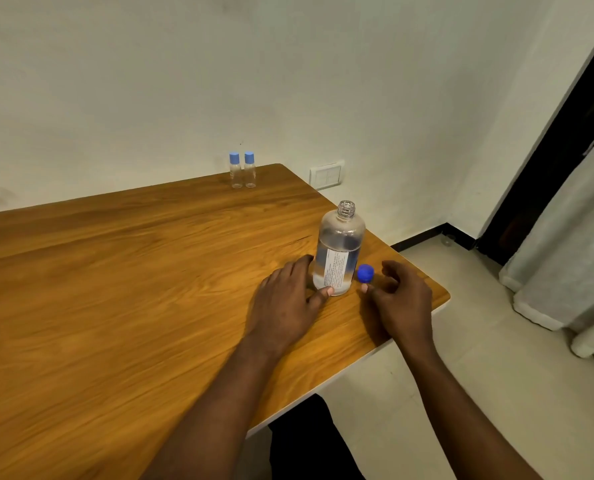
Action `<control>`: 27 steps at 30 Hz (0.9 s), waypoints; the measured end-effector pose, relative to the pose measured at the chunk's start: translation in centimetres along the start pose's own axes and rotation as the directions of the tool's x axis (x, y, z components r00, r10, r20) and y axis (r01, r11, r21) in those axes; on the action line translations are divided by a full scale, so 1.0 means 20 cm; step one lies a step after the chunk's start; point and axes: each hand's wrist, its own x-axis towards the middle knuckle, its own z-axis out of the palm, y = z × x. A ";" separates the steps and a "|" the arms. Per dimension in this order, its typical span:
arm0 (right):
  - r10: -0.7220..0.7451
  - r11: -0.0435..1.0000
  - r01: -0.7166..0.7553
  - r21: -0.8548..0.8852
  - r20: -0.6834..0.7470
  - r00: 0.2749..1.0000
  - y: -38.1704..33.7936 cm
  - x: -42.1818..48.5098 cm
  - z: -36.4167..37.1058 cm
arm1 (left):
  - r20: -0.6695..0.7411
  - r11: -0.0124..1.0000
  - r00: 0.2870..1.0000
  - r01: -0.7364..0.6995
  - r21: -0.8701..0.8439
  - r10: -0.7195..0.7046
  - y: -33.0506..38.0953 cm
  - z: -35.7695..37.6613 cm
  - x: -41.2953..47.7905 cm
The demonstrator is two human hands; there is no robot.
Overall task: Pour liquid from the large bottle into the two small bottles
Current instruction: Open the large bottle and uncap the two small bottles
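Wood table (pixel 115 271): big bottle (pixel 338 251) at 3 o'clock, clear, white label, top open. L hand (pixel 288 299), fingers out, touches it; R hand (pixel 401 296) loose, empty.

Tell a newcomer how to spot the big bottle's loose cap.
Go to the near right corner of the wooden table, where the large bottle stands open. Just right of its base lies the cap: dark blue and loose, unlike the paler caps on the two small bottles by the wall.
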 end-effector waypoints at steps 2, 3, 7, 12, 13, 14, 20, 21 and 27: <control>-0.022 0.999 0.023 0.033 -0.030 0.999 -0.01 -0.12 0.01 | -0.003 1.000 1.000 0.023 -0.021 -0.024 -0.01 -0.01 -0.01; -0.052 0.998 0.053 0.041 -0.016 0.999 -0.02 -0.19 0.02 | -0.009 0.999 0.999 0.037 -0.034 -0.038 -0.03 -0.03 -0.02; -0.180 0.983 0.183 0.000 0.182 0.967 -0.11 -0.38 0.15 | -0.050 0.991 0.991 0.124 -0.055 -0.127 -0.10 -0.10 -0.06; -0.303 0.924 0.366 -0.112 0.373 0.877 -0.28 -0.36 0.36 | -0.095 0.970 0.965 0.245 -0.004 -0.244 -0.26 -0.23 -0.10; -0.329 0.913 0.395 -0.102 0.389 0.860 -0.31 -0.35 0.41 | -0.107 0.964 0.958 0.267 0.004 -0.265 -0.30 -0.26 -0.10; -0.350 0.906 0.414 -0.083 0.400 0.847 -0.34 -0.33 0.47 | -0.117 0.957 0.951 0.288 0.010 -0.285 -0.33 -0.28 -0.11; -0.300 0.952 0.304 0.033 0.303 0.905 -0.53 -0.07 0.81 | -0.140 0.933 0.927 0.358 0.045 -0.349 -0.49 -0.34 0.01; -0.278 0.960 0.279 0.035 0.275 0.920 -0.56 -0.02 0.87 | -0.139 0.930 0.925 0.363 0.055 -0.353 -0.52 -0.34 0.05; -0.105 0.993 0.099 0.068 0.087 0.991 -0.67 0.31 1.15 | -0.125 0.928 0.932 0.354 0.120 -0.339 -0.70 -0.34 0.32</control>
